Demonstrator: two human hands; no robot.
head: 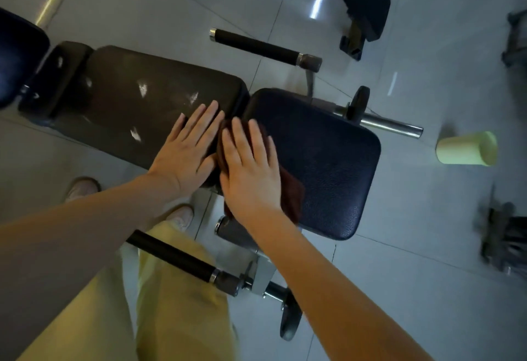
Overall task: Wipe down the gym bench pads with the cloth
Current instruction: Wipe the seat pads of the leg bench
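The cloth, dark reddish-brown and bunched, lies in the middle of the frame on the left edge of the dark blue seat pad, close to the gap where that pad meets the longer back pad. The right hand presses flat on top of it, fingers straight and slightly spread. They pin the cloth without curling round it, and only its right and lower margins show past the palm. The cloth's long side runs roughly with the hand, from the gap down towards the near edge of the pad.

Most of the seat pad stretches away to the right and lower right of this hand, so a wiping stroke probably has to go that way, across the bench's width or along its left-to-right length. The right hand is the one on the cloth. The left hand rests just beside it on the back pad, equally flat and holding nothing, seemingly as a brace.

Two black foam-covered handles, the upper handle and the lower handle, flank the bench. A pale green cylinder lies on the tiled floor at right.
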